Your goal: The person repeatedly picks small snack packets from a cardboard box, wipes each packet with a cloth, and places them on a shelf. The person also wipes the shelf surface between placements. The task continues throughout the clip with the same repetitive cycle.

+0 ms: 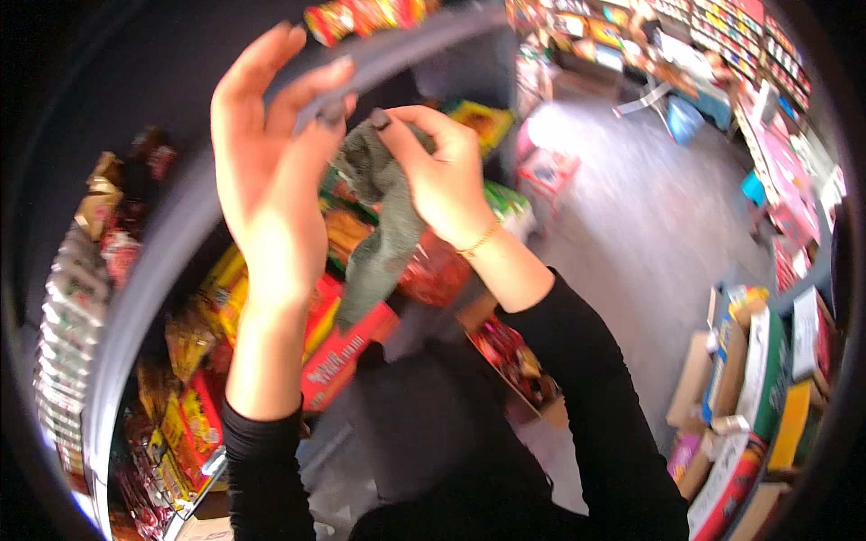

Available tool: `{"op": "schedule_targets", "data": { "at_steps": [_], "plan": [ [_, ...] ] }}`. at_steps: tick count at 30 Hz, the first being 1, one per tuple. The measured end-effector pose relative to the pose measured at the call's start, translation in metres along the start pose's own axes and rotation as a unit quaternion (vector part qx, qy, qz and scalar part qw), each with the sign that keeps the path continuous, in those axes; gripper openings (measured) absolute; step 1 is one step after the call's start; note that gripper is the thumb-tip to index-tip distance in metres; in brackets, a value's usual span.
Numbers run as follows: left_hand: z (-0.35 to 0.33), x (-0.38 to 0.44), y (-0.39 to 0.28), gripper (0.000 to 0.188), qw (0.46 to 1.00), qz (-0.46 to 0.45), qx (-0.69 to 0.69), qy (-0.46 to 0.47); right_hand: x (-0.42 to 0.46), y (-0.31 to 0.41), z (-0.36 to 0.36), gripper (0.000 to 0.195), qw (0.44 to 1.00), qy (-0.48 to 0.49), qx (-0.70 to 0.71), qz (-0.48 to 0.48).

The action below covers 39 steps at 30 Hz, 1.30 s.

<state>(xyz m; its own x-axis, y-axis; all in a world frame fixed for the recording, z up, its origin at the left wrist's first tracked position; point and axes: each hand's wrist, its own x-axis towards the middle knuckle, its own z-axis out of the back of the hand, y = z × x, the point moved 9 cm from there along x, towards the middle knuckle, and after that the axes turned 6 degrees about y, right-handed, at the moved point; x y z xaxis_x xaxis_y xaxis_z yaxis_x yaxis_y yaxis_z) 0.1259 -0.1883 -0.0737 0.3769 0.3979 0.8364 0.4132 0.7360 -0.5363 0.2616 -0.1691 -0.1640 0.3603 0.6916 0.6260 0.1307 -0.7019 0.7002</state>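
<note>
A grey-green cloth point(389, 230) hangs bunched from my right hand point(443, 172), pinched between thumb and fingers, its lower end trailing down to the left. My left hand point(274, 149) is raised just left of the cloth, its fingers apart and curved and nothing seen in it. The left fingers are blurred, and whether the thumb brushes the cloth cannot be made out. Beneath the cloth lie packaged goods, among them a red box point(348, 355) bearing writing and a red plastic-wrapped pack point(433, 270).
A dark shelf with a pale curved edge point(159, 223) runs along the left; silvery packs point(74, 318) stand on it. A red-yellow packet point(365, 17) lies at the top. An open carton point(514, 365) sits below my right forearm. Several boxes point(751, 379) line the right, across the grey floor point(629, 223).
</note>
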Motion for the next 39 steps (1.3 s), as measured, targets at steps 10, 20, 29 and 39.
{"op": "schedule_targets", "data": {
  "at_steps": [10,20,29,39],
  "plan": [
    [-0.075,-0.325,0.204,0.048,0.893,0.446,-0.060,0.028,-0.306,-0.042,0.286,0.022,0.860,-0.246,-0.328,-0.304],
    [-0.074,-0.340,0.210,0.037,0.897,0.428,-0.022,0.108,-0.444,-0.131,0.300,0.021,0.520,0.082,-0.623,-0.579],
    [-0.080,-0.326,0.182,0.037,0.920,0.331,0.108,0.178,-0.435,-0.169,0.286,0.015,0.494,0.196,-0.653,-0.539],
    [-0.108,-0.321,0.184,0.046,0.869,0.387,0.112,0.288,-0.286,-0.042,0.192,0.007,0.516,0.341,-0.740,-0.264]
  ]
}}
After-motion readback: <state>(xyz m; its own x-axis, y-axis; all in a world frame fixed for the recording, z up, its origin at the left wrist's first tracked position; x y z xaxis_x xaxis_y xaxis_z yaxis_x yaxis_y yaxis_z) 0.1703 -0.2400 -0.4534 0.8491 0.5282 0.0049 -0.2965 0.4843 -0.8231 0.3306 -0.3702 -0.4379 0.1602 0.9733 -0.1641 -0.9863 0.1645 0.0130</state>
